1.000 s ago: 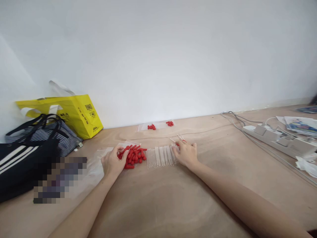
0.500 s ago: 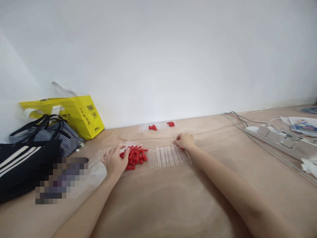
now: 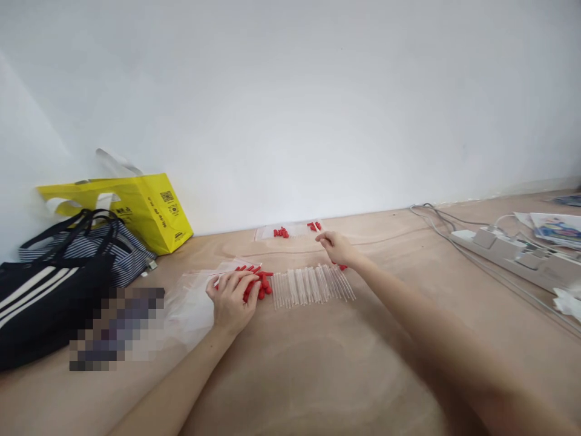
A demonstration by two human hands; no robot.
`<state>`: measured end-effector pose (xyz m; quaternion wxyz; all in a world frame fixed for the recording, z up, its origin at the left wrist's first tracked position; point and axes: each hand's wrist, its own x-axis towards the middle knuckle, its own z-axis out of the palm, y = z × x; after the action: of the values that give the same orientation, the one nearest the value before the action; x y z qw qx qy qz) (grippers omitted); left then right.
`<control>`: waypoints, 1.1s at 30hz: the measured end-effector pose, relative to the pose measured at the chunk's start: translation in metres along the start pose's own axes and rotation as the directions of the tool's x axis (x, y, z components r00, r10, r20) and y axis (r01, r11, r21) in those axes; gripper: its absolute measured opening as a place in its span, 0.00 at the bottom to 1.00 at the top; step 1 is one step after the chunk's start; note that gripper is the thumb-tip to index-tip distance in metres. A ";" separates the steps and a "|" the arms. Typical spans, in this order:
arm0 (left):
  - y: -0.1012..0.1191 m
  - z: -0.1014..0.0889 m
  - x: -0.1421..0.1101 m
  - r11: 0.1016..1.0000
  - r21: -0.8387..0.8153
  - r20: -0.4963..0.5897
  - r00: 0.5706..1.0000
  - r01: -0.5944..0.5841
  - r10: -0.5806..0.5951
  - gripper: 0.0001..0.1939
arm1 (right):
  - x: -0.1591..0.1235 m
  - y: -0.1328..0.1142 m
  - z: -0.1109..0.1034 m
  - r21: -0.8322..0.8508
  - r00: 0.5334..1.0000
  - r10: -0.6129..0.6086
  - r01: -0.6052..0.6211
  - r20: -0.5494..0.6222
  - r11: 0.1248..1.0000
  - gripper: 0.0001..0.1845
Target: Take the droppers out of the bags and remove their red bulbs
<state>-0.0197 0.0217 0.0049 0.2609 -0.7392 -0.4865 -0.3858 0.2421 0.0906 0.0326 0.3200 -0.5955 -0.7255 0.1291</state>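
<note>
My left hand (image 3: 232,298) lies over a pile of red rubber dropper bulbs (image 3: 264,283), thumb and fingers apart, partly covering the pile. Whether a bulb sits under the fingertips is hidden. My right hand (image 3: 336,245) is closed in a pinch on a thin clear tube (image 3: 318,228), which points up and away toward the wall. Between the hands, many similar clear tubes (image 3: 308,286) lie side by side in a row. A few red bulbs (image 3: 342,266) show under my right wrist, partly hidden.
Near the wall lies a clear plastic bag (image 3: 263,233) with tubes and red bulbs (image 3: 281,232). More plastic bags (image 3: 195,290) spread beside my left hand. A yellow bag (image 3: 167,212) and dark bag (image 3: 49,303) stand left; a power strip (image 3: 494,254) with cables lies right.
My left hand has moved right, further over the red bulbs. My right hand has risen slightly away from the row of tubes, and the tube in its pinch now shows more clearly.
</note>
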 end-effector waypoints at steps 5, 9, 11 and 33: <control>0.039 -0.002 -0.005 0.978 -0.202 0.109 0.991 -0.049 0.073 0.08 | -0.057 0.001 0.004 0.564 0.994 -0.104 0.100 -0.026 0.819 0.08; 0.069 -0.004 -0.010 0.936 -0.343 0.248 0.954 -0.077 0.169 0.13 | -0.094 -0.002 0.020 0.868 0.992 -0.106 -0.002 0.062 0.496 0.13; 0.077 -0.005 -0.011 0.920 -0.383 0.286 0.936 -0.083 0.203 0.11 | -0.103 -0.005 0.025 0.898 0.990 -0.090 -0.057 0.107 0.436 0.14; 0.068 0.003 -0.016 0.904 -0.304 0.146 0.923 -0.301 0.356 0.08 | -0.113 0.000 0.028 -0.306 0.643 -0.747 0.686 -0.169 0.660 0.10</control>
<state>0.0402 -0.0103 -0.0106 0.1671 -0.8745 -0.3192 -0.3247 0.2343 -0.0111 -0.0239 0.3779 -0.2996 -0.8587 -0.1733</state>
